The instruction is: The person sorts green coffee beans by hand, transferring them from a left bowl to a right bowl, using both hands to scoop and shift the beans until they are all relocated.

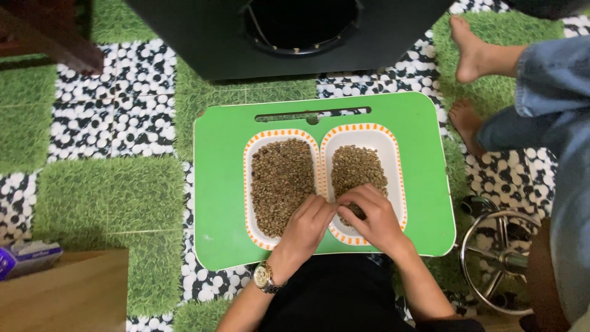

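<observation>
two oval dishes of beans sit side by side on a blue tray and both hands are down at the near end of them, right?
Not quite: the tray is green, not blue, as the head view shows. The rest holds: two oval dishes, left dish and right dish, sit side by side, with the left hand and right hand at their near end.

Floor of green turf and black-white pebble tiles, wooden furniture at one corner

Smooth plastic and matt beans
Glossy green plastic tray, smooth white plastic dishes, matt rough beans, shiny metal wristwatch
</observation>
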